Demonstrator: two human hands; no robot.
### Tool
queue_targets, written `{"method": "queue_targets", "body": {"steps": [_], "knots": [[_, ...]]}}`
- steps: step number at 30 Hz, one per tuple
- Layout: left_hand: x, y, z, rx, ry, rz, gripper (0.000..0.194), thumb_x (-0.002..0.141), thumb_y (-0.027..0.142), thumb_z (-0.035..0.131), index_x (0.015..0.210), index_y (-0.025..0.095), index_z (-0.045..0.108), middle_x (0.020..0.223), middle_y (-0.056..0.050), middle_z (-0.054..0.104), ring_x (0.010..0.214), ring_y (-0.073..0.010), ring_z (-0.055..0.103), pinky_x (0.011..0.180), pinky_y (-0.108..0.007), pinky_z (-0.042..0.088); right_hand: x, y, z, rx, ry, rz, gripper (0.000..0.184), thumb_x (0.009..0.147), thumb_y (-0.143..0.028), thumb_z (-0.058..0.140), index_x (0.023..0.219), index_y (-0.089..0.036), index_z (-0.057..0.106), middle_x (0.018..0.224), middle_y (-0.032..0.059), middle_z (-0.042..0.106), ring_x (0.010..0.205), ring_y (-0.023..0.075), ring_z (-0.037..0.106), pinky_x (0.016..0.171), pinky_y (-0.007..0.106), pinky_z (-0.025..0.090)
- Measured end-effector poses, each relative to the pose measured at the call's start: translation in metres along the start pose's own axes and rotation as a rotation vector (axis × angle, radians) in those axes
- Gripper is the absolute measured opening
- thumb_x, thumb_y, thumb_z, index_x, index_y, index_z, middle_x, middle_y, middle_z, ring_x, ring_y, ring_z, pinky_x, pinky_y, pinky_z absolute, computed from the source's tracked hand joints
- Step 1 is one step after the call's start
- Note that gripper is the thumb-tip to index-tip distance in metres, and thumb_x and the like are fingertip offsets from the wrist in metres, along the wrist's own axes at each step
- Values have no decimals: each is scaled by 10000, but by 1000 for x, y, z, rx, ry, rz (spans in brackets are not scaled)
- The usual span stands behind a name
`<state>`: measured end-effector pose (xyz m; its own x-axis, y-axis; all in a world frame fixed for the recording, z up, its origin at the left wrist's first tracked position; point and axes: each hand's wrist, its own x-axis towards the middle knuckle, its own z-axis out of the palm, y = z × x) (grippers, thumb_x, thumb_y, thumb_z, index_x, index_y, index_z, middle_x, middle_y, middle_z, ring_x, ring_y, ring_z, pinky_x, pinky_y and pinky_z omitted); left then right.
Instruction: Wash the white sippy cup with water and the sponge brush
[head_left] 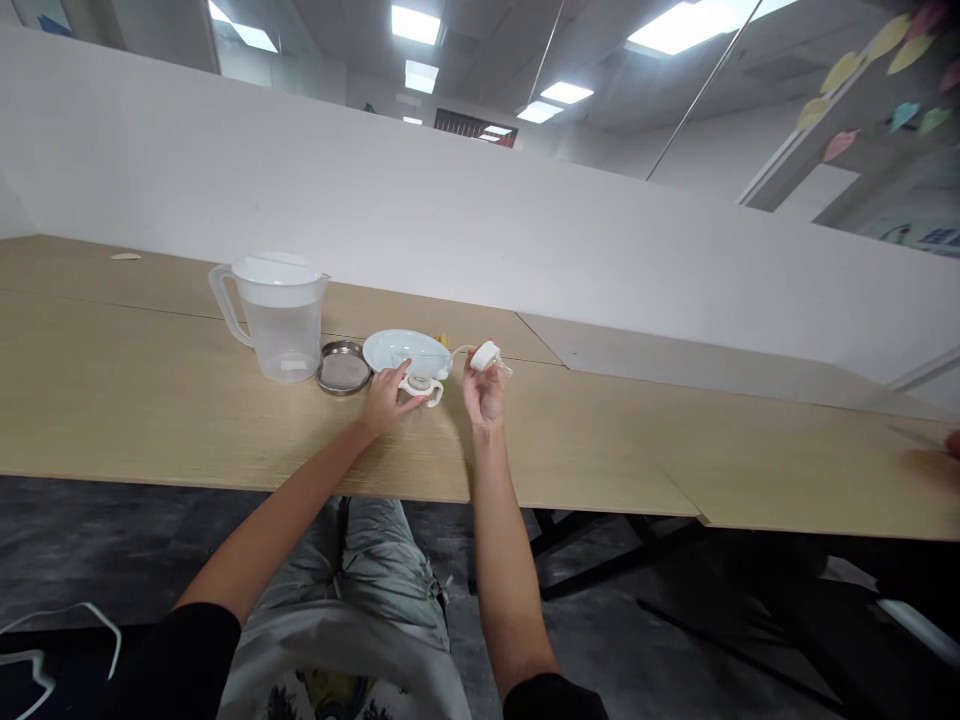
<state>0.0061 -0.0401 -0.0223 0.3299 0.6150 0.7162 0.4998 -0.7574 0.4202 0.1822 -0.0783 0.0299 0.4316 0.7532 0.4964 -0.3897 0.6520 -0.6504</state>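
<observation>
My right hand (pixel 485 398) is raised just above the table, its fingers closed on a white bottle cap with a clear nipple (pixel 487 358). The nipple points to the right, and a thin pale straw (pixel 461 349) runs out of the cap to the left. On the table, my left hand (pixel 385 402) grips a baby bottle (pixel 421 383) with a white handle, its thumb in front and its fingers behind. The bottle's body is mostly hidden from above. Right behind it lies a pale blue oval plate (pixel 386 345).
A clear plastic pitcher (pixel 281 325) with a white lid stands to the left. Beside it is a round metal dish (pixel 344 368). Something yellow (pixel 442 340) shows behind the plate. A white partition (pixel 375 210) runs along the table's back. At the far right edge, part of another person's hand (pixel 952 444) appears.
</observation>
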Motion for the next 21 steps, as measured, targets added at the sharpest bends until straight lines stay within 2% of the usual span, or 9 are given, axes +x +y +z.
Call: {"method": "queue_targets", "body": {"steps": [5, 10, 15, 21], "knots": [[0, 1, -1, -2, 4, 0, 689, 819, 540, 594, 1374, 169, 423, 1074, -126, 624, 1024, -261, 569, 934, -401, 412, 4, 5, -1, 18, 19, -2, 521, 592, -541, 768, 999, -253, 618, 1067, 22, 661, 1109, 198, 585, 1075, 392, 431], [0, 1, -2, -2, 3, 3, 676, 819, 541, 592, 1366, 177, 431, 1073, -120, 630, 1034, -260, 567, 936, -399, 411, 9, 23, -8, -77, 67, 9, 497, 628, -512, 746, 1013, -236, 596, 1086, 47, 658, 1122, 195, 582, 1027, 391, 473], [0, -1, 0, -6, 19, 28, 671, 825, 537, 586, 1362, 168, 427, 1115, -126, 627, 1042, -260, 564, 951, -404, 405, 9, 41, -11, -138, 64, 127, 478, 631, -409, 765, 1022, -215, 570, 1050, 51, 677, 1038, 187, 623, 950, 387, 514], [1, -2, 1, -4, 21, 30, 679, 821, 538, 592, 1359, 156, 429, 1093, -127, 634, 1023, -260, 570, 939, -408, 412, 8, 48, -7, -26, 158, 219, 394, 656, -246, 754, 991, -217, 548, 997, 2, 686, 958, 122, 640, 936, 288, 506]]}}
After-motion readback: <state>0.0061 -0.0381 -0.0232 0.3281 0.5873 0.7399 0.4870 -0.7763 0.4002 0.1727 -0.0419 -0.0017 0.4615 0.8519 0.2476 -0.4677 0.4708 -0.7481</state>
